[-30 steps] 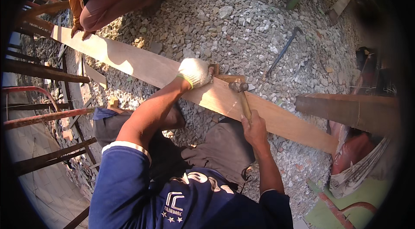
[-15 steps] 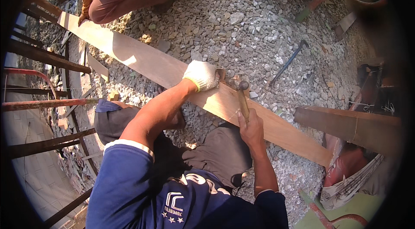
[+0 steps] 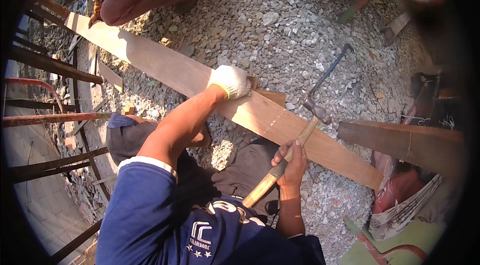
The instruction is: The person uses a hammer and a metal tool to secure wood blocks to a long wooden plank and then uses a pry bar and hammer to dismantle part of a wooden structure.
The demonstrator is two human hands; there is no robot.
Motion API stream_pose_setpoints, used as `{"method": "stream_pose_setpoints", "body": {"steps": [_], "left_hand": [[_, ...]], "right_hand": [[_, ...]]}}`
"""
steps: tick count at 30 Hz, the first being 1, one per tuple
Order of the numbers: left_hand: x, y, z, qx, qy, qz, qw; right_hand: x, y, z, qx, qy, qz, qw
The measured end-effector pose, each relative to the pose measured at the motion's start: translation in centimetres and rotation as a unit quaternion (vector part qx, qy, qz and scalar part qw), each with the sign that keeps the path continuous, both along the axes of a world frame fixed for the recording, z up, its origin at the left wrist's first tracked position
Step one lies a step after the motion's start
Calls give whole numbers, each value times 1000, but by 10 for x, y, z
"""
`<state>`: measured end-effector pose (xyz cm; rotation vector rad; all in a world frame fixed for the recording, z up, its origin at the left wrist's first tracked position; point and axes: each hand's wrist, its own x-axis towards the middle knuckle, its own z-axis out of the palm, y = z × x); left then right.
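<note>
Head view, left hand [image 3: 231, 81]: gloved, fingers curled down on the plank [image 3: 280, 126]
Right hand [image 3: 291, 165]: fist closed round the hammer [image 3: 285, 161], head raised just right of the small block [image 3: 270, 96]

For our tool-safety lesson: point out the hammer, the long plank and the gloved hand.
hammer [image 3: 292, 147], head view, on its wooden handle.
long plank [image 3: 165, 67], head view, on its bare top face.
left hand [image 3: 231, 81], head view, on the white glove's back.

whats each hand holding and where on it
Right hand grips the hammer mid-handle, head raised above the plank. Gloved left hand presses a small wood block onto the plank.
</note>
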<state>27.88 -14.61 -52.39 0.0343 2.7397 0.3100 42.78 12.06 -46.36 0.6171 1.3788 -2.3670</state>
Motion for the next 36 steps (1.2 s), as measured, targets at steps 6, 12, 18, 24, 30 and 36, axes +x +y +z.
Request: {"method": "stream_pose_setpoints", "body": {"steps": [6, 12, 18, 24, 30, 36], "left_hand": [[-1, 2, 8, -12, -13, 2, 1000], [3, 1, 7, -22, -6, 8, 1000], [0, 3, 6, -17, -2, 3, 1000], [3, -4, -1, -13, 0, 4, 1000], [1, 1, 9, -3, -2, -10, 1000], [0, 1, 6, -6, -6, -10, 1000]], "right_hand": [[29, -93, -46, -103, -123, -74, 984], [21, -73, -47, -157, -119, -104, 975], [14, -66, -35, -83, -94, 28, 992], [-17, -1, 43, 228, 275, 98, 929], [-23, 20, -8, 524, 368, 230, 733], [-40, 9, -16, 477, 358, 262, 758]]}}
